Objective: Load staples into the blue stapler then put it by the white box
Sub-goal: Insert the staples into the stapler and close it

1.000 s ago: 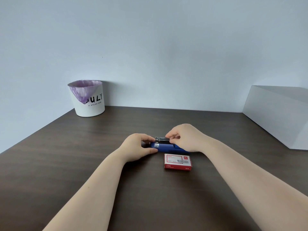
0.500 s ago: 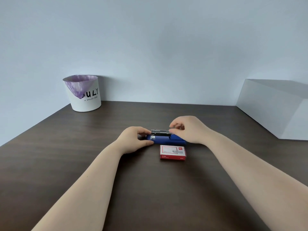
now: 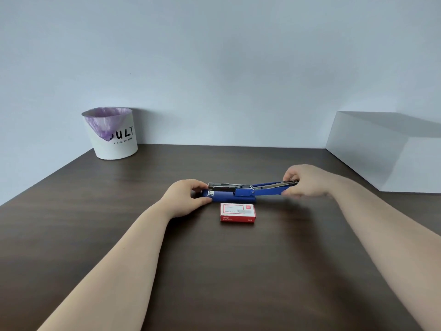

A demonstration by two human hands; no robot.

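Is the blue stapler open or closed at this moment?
Open. The blue stapler's top arm is swung back flat to the right, held by the right hand, and the metal staple channel lies exposed. The left hand steadies its base.

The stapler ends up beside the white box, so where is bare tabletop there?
Bare table runs along the white box, beyond the right hand. Crowded: centre, where stapler, staple box and left hand sit.
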